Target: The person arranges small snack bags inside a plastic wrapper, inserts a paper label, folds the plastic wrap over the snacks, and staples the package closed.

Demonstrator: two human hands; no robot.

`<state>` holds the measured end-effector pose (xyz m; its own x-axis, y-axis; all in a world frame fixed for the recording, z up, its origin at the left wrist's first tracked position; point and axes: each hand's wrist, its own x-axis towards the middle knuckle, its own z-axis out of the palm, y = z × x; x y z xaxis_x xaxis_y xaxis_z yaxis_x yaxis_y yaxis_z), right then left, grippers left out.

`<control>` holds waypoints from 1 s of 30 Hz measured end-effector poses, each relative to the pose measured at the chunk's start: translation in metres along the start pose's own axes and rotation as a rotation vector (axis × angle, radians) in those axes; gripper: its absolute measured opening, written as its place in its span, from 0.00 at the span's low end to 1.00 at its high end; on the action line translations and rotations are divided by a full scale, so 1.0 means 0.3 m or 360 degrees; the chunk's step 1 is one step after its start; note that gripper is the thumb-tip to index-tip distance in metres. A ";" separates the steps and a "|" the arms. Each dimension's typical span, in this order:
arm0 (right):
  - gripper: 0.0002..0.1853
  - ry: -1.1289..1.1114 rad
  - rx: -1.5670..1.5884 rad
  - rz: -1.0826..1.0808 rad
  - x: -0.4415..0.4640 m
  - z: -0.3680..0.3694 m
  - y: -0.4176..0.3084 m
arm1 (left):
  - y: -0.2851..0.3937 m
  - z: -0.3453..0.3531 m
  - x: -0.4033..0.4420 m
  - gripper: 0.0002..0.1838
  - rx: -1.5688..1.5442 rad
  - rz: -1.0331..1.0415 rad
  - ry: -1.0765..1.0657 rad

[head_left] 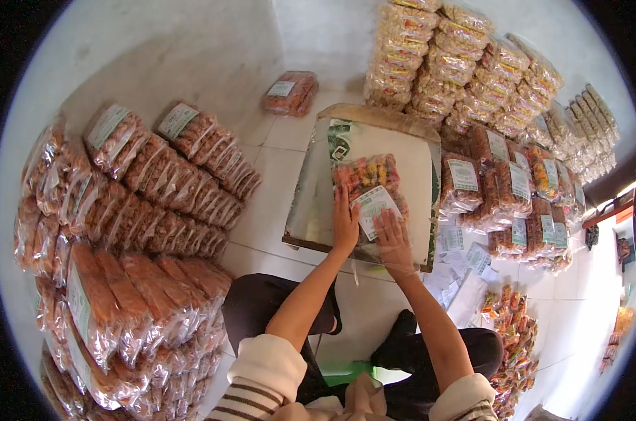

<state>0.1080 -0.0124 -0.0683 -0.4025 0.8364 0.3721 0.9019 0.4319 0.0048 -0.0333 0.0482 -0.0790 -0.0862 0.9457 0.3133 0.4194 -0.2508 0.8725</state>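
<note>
A clear plastic bag of red and yellow snacks (366,170) lies flat on a low table (409,151) in front of me. Near the bag's lower part is a white label with green print (374,208). My left hand (345,221) rests along the bag's left edge with its fingers stretched out. Flat on the lower right of the label and bag lies my right hand (394,242), its fingers spread. Loose clear plastic shows below the hands, at the table's near edge.
Stacked brown snack bags (142,168) and long orange-brown packs (114,295) fill the left. One pack (291,93) lies behind the table. Pale snack bags (402,56) stand at the back right, labelled packs (511,182) at right. Loose labels (453,238) and small colourful packets (514,337) are on the floor.
</note>
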 end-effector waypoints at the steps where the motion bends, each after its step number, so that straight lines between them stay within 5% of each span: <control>1: 0.32 0.0075 -0.0006 0.0061 0.006 0.021 -0.006 | 0.005 0.001 0.000 0.29 -0.0040 -0.0012 -0.0004; 11: 0.36 -0.0162 -0.0216 0.0794 0.071 -0.005 -0.178 | 0.000 0.010 0.002 0.31 -0.0098 0.0000 0.0028; 23: 0.36 -0.0232 -0.0367 0.0251 -0.024 -0.067 -0.096 | -0.007 0.002 0.004 0.32 -0.0182 -0.0001 -0.0011; 30: 0.40 -0.0038 0.0051 0.0576 -0.011 -0.012 -0.164 | -0.017 0.015 0.009 0.33 -0.0169 -0.0027 -0.0018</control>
<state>0.0655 -0.0375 -0.0665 -0.0619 0.9445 0.3226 0.9814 0.1165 -0.1527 -0.0316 0.0529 -0.0842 -0.0820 0.9522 0.2943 0.3196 -0.2546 0.9127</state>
